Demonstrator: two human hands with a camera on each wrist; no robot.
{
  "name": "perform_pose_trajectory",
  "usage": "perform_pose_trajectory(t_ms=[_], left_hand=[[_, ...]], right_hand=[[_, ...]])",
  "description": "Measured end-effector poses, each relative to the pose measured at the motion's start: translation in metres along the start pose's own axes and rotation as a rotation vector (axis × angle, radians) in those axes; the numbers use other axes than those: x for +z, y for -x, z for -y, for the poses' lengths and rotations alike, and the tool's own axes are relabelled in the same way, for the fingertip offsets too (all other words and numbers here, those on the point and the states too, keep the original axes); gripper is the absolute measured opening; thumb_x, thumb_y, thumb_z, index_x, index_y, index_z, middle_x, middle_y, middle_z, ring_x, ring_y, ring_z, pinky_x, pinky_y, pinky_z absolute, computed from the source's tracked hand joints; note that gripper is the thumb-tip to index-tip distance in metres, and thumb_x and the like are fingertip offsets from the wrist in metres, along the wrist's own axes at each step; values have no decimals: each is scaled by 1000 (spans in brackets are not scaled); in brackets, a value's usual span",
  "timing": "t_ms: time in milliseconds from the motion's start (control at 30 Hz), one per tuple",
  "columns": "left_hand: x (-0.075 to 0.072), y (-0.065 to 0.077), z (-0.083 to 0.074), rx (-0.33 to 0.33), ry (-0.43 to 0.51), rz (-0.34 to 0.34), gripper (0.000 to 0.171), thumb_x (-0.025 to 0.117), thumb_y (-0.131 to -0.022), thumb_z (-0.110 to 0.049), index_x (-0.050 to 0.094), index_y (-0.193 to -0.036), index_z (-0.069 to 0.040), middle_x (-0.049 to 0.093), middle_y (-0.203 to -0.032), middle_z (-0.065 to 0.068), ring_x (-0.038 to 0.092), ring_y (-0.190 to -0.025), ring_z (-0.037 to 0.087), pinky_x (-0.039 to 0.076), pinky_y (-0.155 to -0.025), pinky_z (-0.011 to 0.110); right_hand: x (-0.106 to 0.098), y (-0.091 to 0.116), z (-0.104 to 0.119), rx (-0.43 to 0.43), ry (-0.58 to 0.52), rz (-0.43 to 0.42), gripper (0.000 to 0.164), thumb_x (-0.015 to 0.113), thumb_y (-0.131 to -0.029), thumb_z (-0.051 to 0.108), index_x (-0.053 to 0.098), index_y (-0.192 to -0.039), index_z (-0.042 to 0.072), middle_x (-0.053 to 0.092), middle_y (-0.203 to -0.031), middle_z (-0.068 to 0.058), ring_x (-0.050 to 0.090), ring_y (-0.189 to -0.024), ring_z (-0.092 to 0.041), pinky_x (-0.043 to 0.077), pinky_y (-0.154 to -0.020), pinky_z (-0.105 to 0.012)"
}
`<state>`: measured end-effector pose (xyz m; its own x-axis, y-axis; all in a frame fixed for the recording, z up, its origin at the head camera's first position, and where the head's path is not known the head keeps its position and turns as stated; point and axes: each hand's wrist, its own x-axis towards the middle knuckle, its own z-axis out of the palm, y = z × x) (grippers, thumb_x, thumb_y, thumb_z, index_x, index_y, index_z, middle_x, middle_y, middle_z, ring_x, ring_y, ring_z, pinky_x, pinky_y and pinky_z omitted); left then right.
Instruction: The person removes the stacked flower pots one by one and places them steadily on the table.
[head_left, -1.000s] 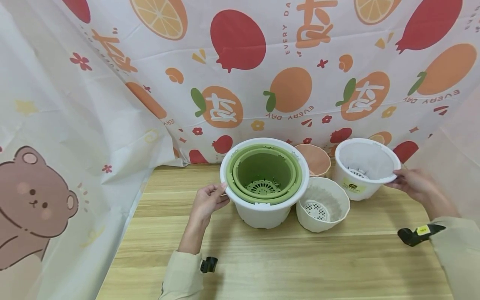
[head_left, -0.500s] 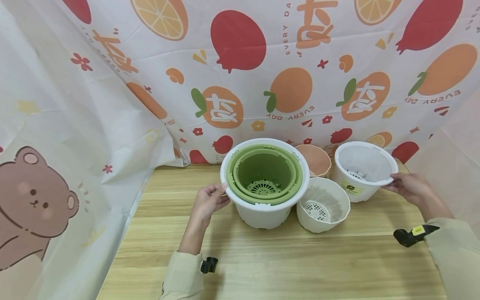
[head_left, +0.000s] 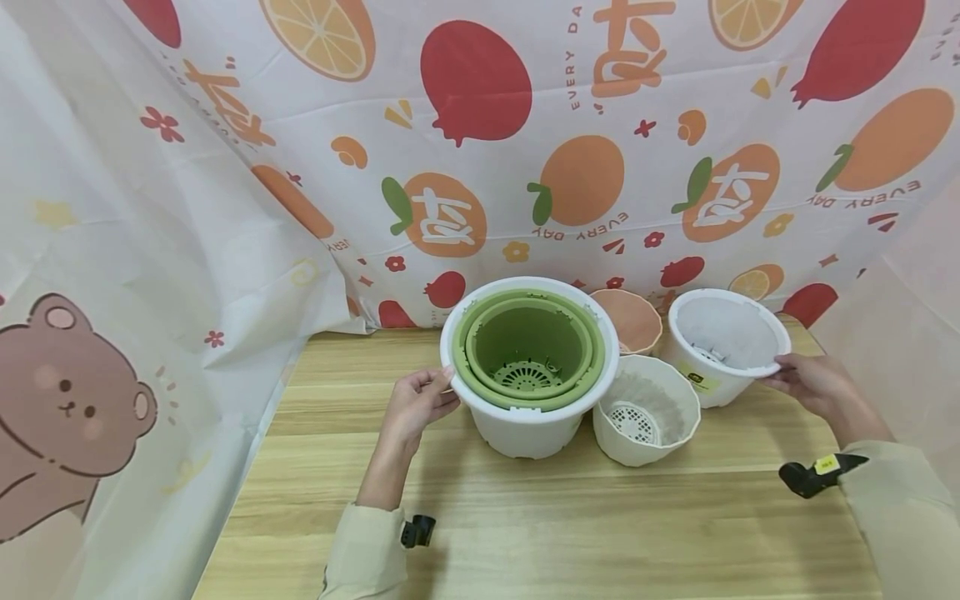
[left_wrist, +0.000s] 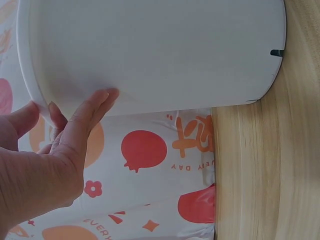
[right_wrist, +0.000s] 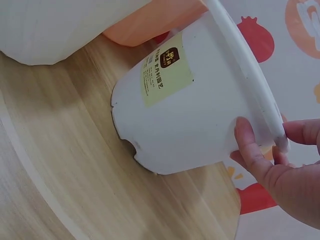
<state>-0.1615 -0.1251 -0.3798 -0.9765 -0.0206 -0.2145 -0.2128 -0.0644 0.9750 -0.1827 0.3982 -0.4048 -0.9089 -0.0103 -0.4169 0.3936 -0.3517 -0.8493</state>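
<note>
A large white flowerpot stands on the table with two green pots nested inside it. My left hand pinches its rim at the left, thumb on the lip and fingers against the outer wall, as the left wrist view shows. At the right is another white flowerpot with a yellowish label on its side. Its right rim is pinched by my right hand, fingertips lying along the wall below the lip. Between these two sits a cream pot with a perforated bottom.
Behind the cream pot stands a peach-coloured pot, partly hidden. A fruit-printed cloth hangs right behind the pots, and a bear-printed cloth hangs at the left. Wooden table top stretches in front of the pots.
My right hand and the labelled white flowerpot have shifted slightly left and toward me, closer to the cream pot. The left hand and the other pots look unmoved.
</note>
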Motion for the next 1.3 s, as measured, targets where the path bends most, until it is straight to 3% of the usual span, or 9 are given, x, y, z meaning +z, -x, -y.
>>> perform_pose_trajectory(t_ms=[233, 400, 700, 800, 967, 1033, 1167, 1233, 1300], left_hand=[[0, 1, 0, 0, 5, 0, 27, 53, -94, -13, 52, -100, 13, 63, -83, 10, 64, -77, 16, 53, -80, 35], [0, 1, 0, -1, 9, -3, 27, 53, -94, -13, 52, -99, 13, 63, -83, 10, 64, -76, 16, 53, -81, 37], [0, 1, 0, -3, 5, -7, 27, 53, -94, -13, 52, -99, 13, 63, -82, 9, 64, -76, 16, 54, -78, 33], [0, 1, 0, -4, 6, -6, 28, 54, -94, -14, 52, -100, 13, 63, -83, 9, 64, -77, 16, 54, -78, 32], [0, 2, -1, -3, 5, 1, 30, 54, -94, -16, 52, -102, 13, 64, -85, 10, 64, -79, 17, 54, -80, 33], [0, 2, -1, -2, 5, 5, 31, 54, -94, -16, 52, -103, 13, 64, -86, 11, 64, -80, 17, 53, -80, 33], [0, 2, -2, -1, 6, 7, 31, 53, -94, -16, 52, -103, 14, 64, -87, 11, 64, -81, 17, 53, -81, 33], [0, 2, -1, -1, 7, 7, 31, 53, -94, -16, 52, -103, 14, 64, -87, 11, 64, -81, 18, 53, -81, 34], [0, 2, -1, 0, 10, 7, 31, 53, -94, -16, 52, -104, 14, 64, -87, 11, 65, -81, 18, 53, -81, 34]], right_hand=[[3, 0, -1, -7, 33, -17, 28, 40, -92, -2, 28, -114, -14, 60, -76, -14, 64, -71, -22, 54, -78, -36], [7, -2, -2, -2, 74, -15, 66, 36, -94, 0, -12, -136, -14, 60, -78, -11, 65, -73, -20, 51, -85, -36], [9, -7, -1, -34, 23, 85, 66, 31, -92, -8, -21, -132, -14, 61, -81, -10, 64, -76, -20, 49, -87, -36], [8, -8, -2, -68, -1, 114, 61, 33, -91, -12, -11, -133, -17, 62, -83, -12, 64, -78, -22, 50, -86, -37], [8, -7, -2, -116, -49, 191, 18, 38, -90, -14, 50, -104, -10, 64, -86, -13, 65, -81, -23, 52, -83, -36], [10, -6, -1, -119, -39, 195, 18, 40, -91, -12, 52, -104, -7, 65, -87, -11, 65, -82, -22, 52, -84, -35], [15, -6, 1, -115, 37, 156, 53, 42, -92, -9, 10, -134, -16, 64, -87, -7, 64, -83, -19, 51, -85, -32], [17, -7, 2, -104, 68, 134, 67, 42, -93, -8, -11, -133, -16, 64, -86, -5, 64, -82, -17, 50, -86, -32], [18, -8, 3, -96, 86, 127, 68, 41, -93, -7, -12, -134, -16, 64, -86, -4, 64, -82, -16, 50, -87, -32]])
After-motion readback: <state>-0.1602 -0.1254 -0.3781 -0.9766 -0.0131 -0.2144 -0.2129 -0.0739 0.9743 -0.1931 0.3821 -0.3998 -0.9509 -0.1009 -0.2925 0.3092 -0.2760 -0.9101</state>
